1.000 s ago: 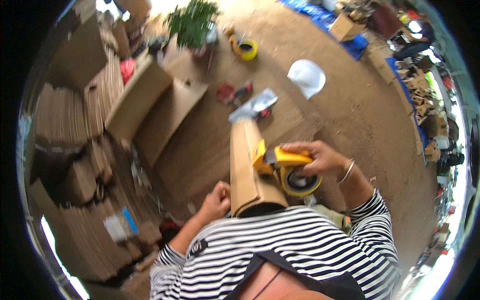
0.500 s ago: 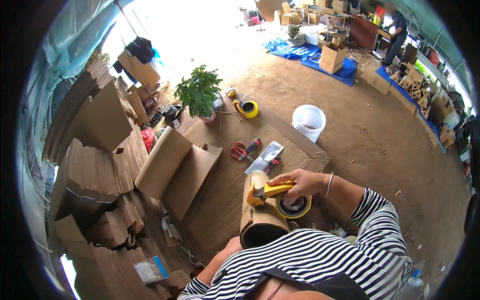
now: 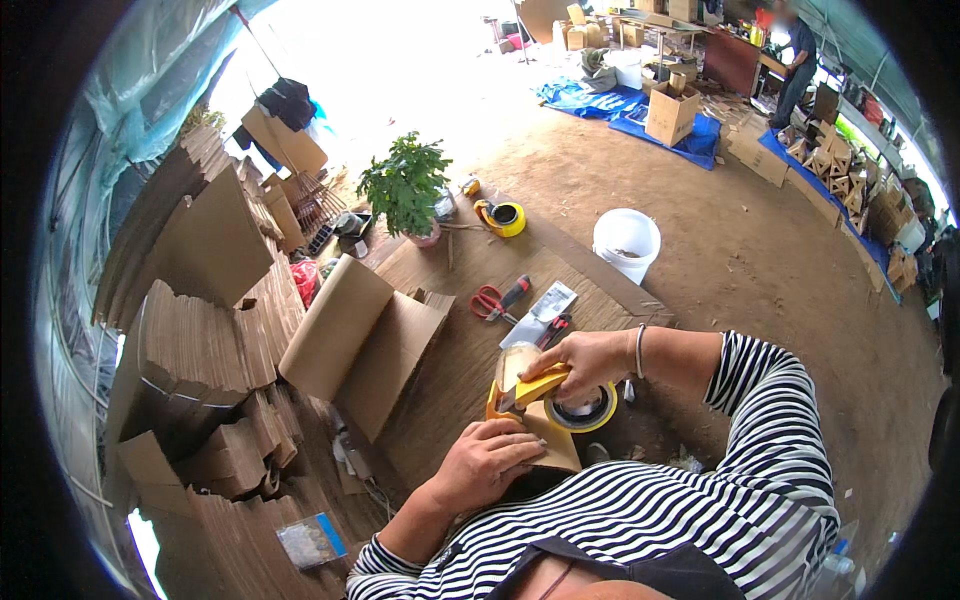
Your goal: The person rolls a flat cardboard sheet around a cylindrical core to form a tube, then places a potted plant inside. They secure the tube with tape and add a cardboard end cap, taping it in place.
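Observation:
A brown cardboard tube (image 3: 550, 446) lies between my arms, its near end against my striped top. My left hand (image 3: 486, 464) is laid over the tube, fingers close together and curled onto its upper side. In my right hand (image 3: 592, 361) is a yellow tape dispenser (image 3: 545, 386), gripped from above. Its tape roll hangs on the right, and its front end sits on the tube just beyond my left fingers. Beyond the tube are red-handled scissors (image 3: 487, 302), a white packet (image 3: 551, 302) and a red and black tool (image 3: 556, 330) on the wooden board.
Stacked flat cardboard (image 3: 195, 345) fills the left side, with a folded cardboard sheet (image 3: 335, 325) leaning nearby. A potted plant (image 3: 405, 185) and another tape dispenser (image 3: 505, 219) stand at the board's far end. Right of it is a white bucket (image 3: 627, 243). A person (image 3: 797, 68) stands far right.
My left hand has come up from beside the tube's near end onto its top. My right hand and the tape dispenser have shifted slightly left and nearer my left hand.

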`<state>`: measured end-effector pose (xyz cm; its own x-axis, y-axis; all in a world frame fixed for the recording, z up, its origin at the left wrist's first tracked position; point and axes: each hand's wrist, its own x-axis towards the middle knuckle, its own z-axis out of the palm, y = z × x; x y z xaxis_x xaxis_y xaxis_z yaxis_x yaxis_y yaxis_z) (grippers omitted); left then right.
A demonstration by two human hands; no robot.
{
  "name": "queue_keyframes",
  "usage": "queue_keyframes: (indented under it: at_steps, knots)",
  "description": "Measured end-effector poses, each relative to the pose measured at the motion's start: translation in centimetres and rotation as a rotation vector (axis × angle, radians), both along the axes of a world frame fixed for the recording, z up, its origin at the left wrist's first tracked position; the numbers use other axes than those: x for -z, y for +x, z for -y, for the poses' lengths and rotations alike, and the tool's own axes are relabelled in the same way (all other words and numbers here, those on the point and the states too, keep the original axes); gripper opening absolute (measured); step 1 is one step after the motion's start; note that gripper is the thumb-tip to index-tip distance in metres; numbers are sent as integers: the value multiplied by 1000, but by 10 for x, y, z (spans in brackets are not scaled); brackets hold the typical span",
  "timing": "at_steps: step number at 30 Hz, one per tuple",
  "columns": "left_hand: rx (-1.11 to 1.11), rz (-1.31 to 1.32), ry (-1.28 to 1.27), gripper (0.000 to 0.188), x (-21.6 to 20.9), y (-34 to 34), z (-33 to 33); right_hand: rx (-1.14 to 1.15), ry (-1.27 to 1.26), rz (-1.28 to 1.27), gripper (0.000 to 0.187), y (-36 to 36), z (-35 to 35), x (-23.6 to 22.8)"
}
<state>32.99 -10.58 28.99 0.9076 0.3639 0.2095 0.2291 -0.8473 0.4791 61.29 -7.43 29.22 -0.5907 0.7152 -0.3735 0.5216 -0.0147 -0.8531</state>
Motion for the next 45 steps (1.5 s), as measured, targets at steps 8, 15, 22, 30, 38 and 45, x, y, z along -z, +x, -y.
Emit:
queue_keyframes:
  at_steps: [8, 15, 22, 30, 38, 45]
  knots:
    - [-105, -3, 22, 23, 8, -13, 9, 105, 38, -40, 62, 50, 50, 29]
    - [-299, 280, -170, 15, 39, -45, 29, 334, -101, -370, 64, 40, 115, 81]
    - [-942, 892, -731, 68, 99, -57, 67, 129, -1, -261, 63, -10, 14, 63]
    - [-707, -286, -256, 53, 36, -78, 60, -272, 125, -31, 61, -61, -38, 36]
    - [-784, -176, -178, 47, 61, -104, 93, -3, -82, -244, 64, 3, 51, 83]
    - [-1245, 910, -1129, 50, 124, -108, 119, -122, -42, -312, 57, -74, -54, 66]
